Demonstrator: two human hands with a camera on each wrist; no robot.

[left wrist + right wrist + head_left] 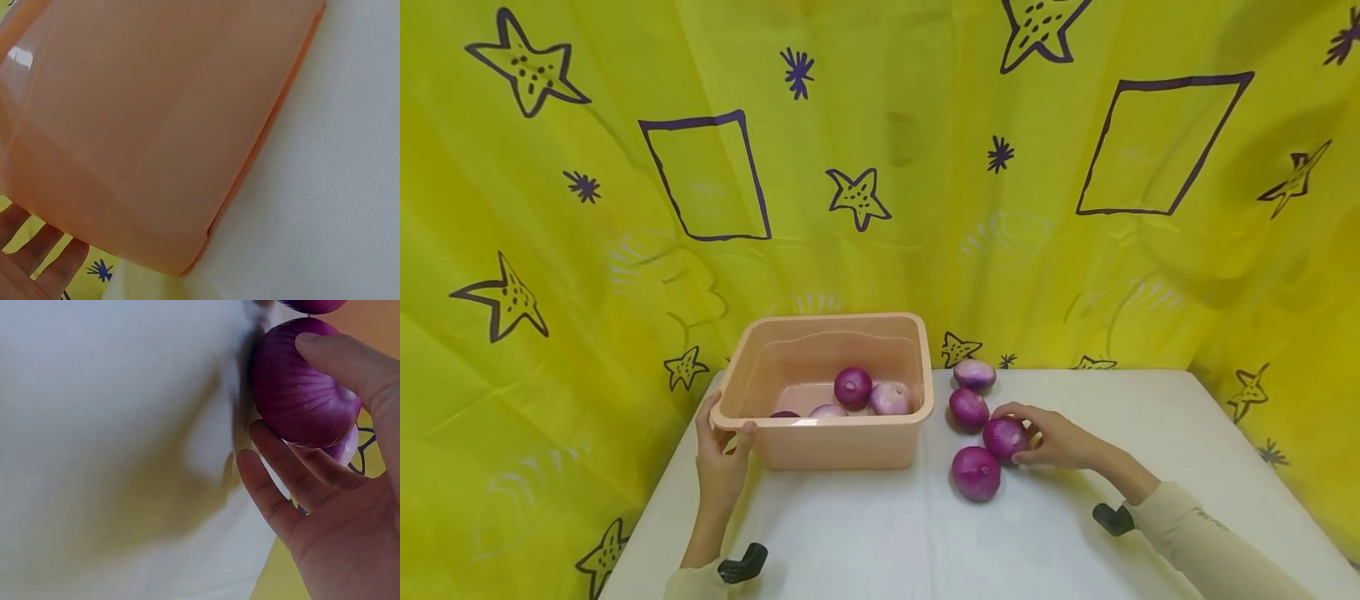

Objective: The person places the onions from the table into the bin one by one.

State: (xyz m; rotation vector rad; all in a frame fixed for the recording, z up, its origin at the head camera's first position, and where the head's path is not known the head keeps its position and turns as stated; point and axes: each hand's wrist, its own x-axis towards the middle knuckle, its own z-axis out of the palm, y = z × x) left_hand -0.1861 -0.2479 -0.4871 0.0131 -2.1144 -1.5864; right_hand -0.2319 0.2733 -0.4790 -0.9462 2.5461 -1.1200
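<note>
A peach plastic tub (842, 446) stands on the white table, with several red onions inside, among them a dark one (853, 388) and a paler one (890, 398). My left hand (721, 462) holds the tub's front left corner near the rim; its fingers (59, 262) show beside the tub's side in the left wrist view. Right of the tub, my right hand (1052, 437) grips a purple onion (303, 387) between thumb and fingers. Three other onions lie close by: one nearer me (976, 473), one behind (969, 408) and a pale one (974, 374) farthest back.
A yellow curtain (917, 108) with drawn stars and frames hangs behind and at both sides of the white table (865, 533). Each wrist wears a black mount, one on the left (742, 563) and one on the right (1112, 519).
</note>
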